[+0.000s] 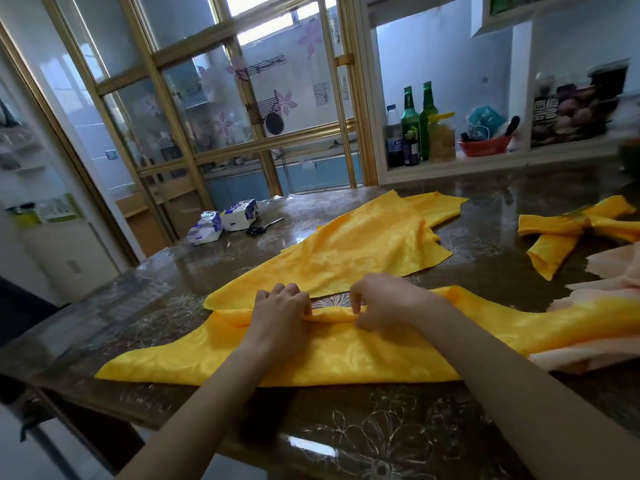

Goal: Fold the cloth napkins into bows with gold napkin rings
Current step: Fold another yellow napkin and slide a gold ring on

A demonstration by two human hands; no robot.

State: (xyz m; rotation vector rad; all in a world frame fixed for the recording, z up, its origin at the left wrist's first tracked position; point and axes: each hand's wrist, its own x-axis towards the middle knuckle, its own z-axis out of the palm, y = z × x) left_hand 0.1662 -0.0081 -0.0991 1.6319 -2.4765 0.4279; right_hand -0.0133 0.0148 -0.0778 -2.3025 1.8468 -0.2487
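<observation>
Surface (381,427): glossy, flower-patterned, across lower frame, carrying the yellow napkin (311,362) at centre.
Hands: left hand (280,313) and right hand (384,306) side by side, fingers (304,304) of both pinching the napkin's upper folded edge.
Risk: slick cloth on gloss could slide; uneven pinching may skew or undo the fold.

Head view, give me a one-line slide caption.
Left hand and right hand pinch a fold in the near yellow napkin on the table; a yellow bow lies at right.

Yellow napkin (346,362) — flat, far edge bunched
</observation>
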